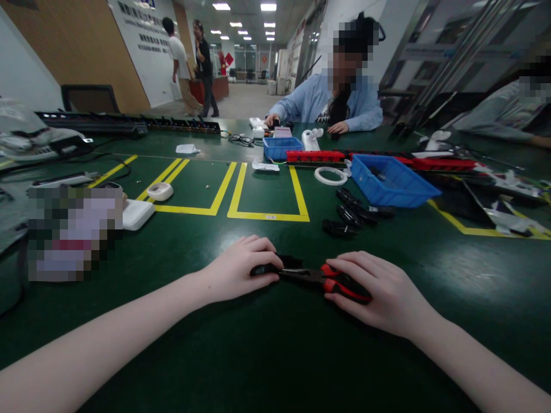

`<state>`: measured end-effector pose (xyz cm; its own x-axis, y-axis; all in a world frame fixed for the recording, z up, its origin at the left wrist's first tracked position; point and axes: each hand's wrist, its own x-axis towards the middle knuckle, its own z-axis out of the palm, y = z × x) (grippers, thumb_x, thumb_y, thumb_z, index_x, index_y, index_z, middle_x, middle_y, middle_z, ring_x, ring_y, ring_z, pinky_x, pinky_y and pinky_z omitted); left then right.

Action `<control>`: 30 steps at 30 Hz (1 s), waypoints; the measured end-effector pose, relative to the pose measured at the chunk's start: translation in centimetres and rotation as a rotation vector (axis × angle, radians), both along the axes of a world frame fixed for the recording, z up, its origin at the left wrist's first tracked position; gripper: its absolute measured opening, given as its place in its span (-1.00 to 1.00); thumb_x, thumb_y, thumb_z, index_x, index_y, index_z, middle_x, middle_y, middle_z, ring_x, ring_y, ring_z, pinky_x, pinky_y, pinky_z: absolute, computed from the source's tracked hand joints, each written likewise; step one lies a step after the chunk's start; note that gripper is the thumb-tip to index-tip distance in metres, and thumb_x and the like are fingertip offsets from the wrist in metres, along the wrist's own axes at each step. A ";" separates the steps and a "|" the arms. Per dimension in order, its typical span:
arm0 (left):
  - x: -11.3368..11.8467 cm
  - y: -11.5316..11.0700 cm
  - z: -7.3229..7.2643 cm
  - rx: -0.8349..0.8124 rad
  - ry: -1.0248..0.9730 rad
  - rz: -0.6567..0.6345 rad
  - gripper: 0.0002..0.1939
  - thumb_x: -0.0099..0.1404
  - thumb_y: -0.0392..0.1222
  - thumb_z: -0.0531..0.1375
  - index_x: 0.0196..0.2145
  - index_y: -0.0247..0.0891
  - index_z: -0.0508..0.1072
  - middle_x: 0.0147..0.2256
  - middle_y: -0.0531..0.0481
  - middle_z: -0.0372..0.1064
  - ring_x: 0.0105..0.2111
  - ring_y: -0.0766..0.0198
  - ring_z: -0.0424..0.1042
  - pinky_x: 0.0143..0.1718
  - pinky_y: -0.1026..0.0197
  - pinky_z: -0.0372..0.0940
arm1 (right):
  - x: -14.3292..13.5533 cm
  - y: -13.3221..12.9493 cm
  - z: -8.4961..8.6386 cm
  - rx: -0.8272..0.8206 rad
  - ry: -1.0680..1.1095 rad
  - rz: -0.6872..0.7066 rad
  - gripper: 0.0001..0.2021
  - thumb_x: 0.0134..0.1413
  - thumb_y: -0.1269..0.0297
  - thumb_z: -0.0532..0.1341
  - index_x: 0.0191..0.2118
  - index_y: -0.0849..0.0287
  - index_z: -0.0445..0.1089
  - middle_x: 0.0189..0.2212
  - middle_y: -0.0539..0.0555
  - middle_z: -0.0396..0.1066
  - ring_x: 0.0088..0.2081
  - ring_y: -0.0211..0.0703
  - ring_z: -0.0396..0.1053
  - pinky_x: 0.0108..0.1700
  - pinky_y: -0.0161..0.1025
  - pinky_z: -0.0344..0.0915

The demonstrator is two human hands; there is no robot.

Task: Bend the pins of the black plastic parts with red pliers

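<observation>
My right hand [383, 287] is closed round the red and black handles of a pair of long-nose pliers [303, 275], whose jaws point left. Between the fingers of my left hand [245, 267] is a small black part [263, 269], mostly covered by the fingers. The tips of the pliers meet this part at its right end; whether they grip it I cannot tell. Just behind, another dark piece [290, 261] shows against the green table [267, 355]. Several black plastic parts [353, 209] lie in a loose pile beyond my right hand.
A blue bin [391, 186] stands behind the pile, with a smaller blue bin [282, 148] farther back. Left are a tape roll [160, 191], a white box [136, 214] and a blurred-out flat object [77, 235]. A white ring [330, 176] lies mid-table. Opposite sits a person in a blue shirt [361, 103].
</observation>
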<state>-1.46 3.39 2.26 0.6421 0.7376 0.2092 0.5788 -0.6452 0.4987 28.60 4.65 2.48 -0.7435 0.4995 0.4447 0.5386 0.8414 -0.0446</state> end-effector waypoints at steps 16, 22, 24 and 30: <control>0.0 0.0 0.0 -0.001 0.001 -0.001 -0.84 0.36 -0.23 0.21 -0.09 -0.19 0.46 -0.11 -0.04 0.36 -0.11 0.17 0.34 -0.05 0.06 0.25 | 0.3 0.1 -0.7 -0.062 0.008 -0.005 -0.64 0.16 0.15 0.26 0.02 0.20 0.36 -0.15 0.19 0.48 -0.21 -0.06 0.49 -0.23 -0.14 0.48; -0.1 0.0 0.0 0.011 -0.006 -0.003 -0.84 0.37 -0.24 0.21 -0.10 -0.19 0.46 -0.12 -0.04 0.36 -0.11 0.17 0.34 -0.05 0.07 0.25 | 0.3 0.1 -0.2 -0.034 -0.014 0.001 -0.65 0.16 0.15 0.25 0.00 0.24 0.37 -0.17 0.21 0.48 -0.24 -0.04 0.49 -0.26 -0.14 0.48; -0.1 0.0 0.0 0.007 -0.006 -0.001 -0.84 0.37 -0.25 0.20 -0.10 -0.19 0.46 -0.11 -0.03 0.36 -0.11 0.17 0.34 -0.05 0.07 0.25 | 0.3 0.1 -0.2 -0.034 -0.019 0.006 -0.65 0.16 0.16 0.25 0.00 0.24 0.37 -0.17 0.21 0.48 -0.24 -0.05 0.49 -0.26 -0.14 0.49; -0.1 0.0 0.0 0.015 -0.007 -0.004 -0.84 0.38 -0.27 0.18 -0.08 -0.18 0.44 -0.10 -0.04 0.37 -0.09 0.16 0.35 -0.02 0.05 0.25 | 0.2 0.1 -0.4 -0.030 -0.025 0.022 -0.63 0.15 0.16 0.27 0.01 0.25 0.37 -0.16 0.21 0.48 -0.22 -0.05 0.49 -0.25 -0.14 0.49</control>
